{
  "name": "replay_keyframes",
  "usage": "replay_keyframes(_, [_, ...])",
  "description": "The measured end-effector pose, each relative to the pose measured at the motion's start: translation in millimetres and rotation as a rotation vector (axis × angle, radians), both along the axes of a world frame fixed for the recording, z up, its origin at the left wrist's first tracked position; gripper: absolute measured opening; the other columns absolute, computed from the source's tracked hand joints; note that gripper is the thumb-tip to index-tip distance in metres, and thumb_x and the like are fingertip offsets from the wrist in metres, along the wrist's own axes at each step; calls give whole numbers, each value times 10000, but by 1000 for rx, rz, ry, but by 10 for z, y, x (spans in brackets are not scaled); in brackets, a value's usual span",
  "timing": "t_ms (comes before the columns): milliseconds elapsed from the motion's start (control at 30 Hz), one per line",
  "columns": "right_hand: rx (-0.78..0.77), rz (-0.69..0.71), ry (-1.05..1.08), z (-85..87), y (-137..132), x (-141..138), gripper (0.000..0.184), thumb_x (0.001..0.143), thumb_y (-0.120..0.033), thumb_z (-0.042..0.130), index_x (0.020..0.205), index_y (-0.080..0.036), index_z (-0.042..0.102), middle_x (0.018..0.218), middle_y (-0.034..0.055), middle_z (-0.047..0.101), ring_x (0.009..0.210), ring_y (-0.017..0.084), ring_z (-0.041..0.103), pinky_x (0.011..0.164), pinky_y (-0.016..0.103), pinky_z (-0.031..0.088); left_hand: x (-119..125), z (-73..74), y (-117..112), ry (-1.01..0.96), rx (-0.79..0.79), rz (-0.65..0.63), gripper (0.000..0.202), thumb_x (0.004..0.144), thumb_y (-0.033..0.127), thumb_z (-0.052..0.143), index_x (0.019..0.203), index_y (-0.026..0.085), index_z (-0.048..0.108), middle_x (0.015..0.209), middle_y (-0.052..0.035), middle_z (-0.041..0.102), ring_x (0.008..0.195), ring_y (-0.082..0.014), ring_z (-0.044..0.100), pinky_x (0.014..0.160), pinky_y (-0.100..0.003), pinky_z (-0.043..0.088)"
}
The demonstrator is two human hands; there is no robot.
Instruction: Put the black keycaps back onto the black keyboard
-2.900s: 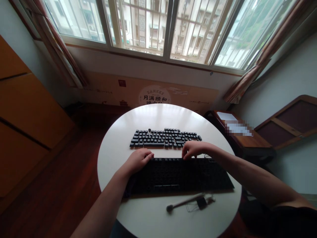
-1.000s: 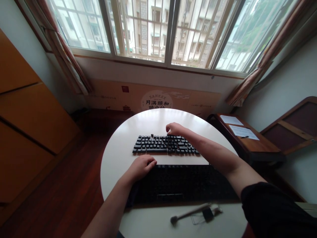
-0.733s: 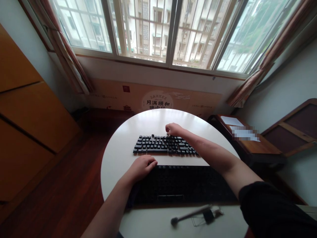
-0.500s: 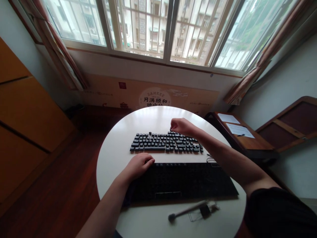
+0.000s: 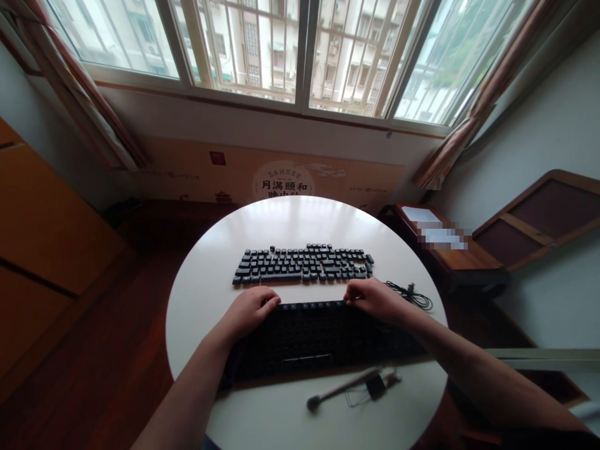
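A black keyboard base lies across the near half of the table, mostly bare, with a short run of keycaps fitted along its far row. My left hand rests curled over the base's far left edge and grips it. At the far row, just right of the fitted caps, my right hand is pinched at the fingertips on a small dark keycap, largely hidden by the fingers. Beyond the base, the loose black keycaps are laid out in keyboard order.
The round white table carries everything. A coiled black cable lies at its right. Near the front edge are a small brush and a wire keycap puller. A wooden side table with papers stands beyond on the right.
My right hand has come down from the far rows of loose keycaps to the base's far row. My left hand stays on the base. The whole view has shifted slightly.
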State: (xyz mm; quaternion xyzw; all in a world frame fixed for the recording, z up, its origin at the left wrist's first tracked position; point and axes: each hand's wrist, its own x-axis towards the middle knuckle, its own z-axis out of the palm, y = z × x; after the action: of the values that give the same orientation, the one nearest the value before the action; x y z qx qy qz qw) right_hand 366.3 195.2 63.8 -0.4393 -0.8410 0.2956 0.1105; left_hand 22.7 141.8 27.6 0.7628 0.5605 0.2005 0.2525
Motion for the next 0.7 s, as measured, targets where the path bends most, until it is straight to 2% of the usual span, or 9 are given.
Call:
replay_keyframes(200, [122,100,-141,-9,-42,-48,147,811,-68,607,846,-193,674,842,14,722,779,144,657,705,221,429,6,-3,1,1,3,7,380,946,449,439,922,201,725,969,-71,741,924,-238,660,843,-330,479])
replay_keyframes(300, [195,102,-232,-32,-56,-91,146,833,-75,595,869,-190,678,838,32,718,769,155,645,685,230,396,9,-3,3,-2,3,5,378,942,450,443,920,201,726,973,-73,742,929,-240,660,846,-333,477])
replay_keyframes(500, [234,127,-345,-87,-88,-140,124,862,-112,588,836,-198,675,797,40,700,740,161,635,647,235,355,23,35,-11,-9,3,11,375,937,453,441,909,208,723,963,-71,744,919,-240,660,846,-339,478])
replay_keyframes(600, [290,121,-404,-42,-94,-142,96,868,-163,619,879,-214,699,861,57,715,790,180,653,648,236,361,25,41,-18,-12,7,17,378,934,457,445,899,206,725,957,-74,744,913,-242,661,837,-339,480])
replay_keyframes(700, [251,153,-340,98,44,-180,80,846,-226,687,918,-242,718,923,34,736,855,182,675,698,234,408,18,21,-16,-13,10,16,387,936,470,445,900,209,728,951,-72,742,910,-239,660,826,-332,482])
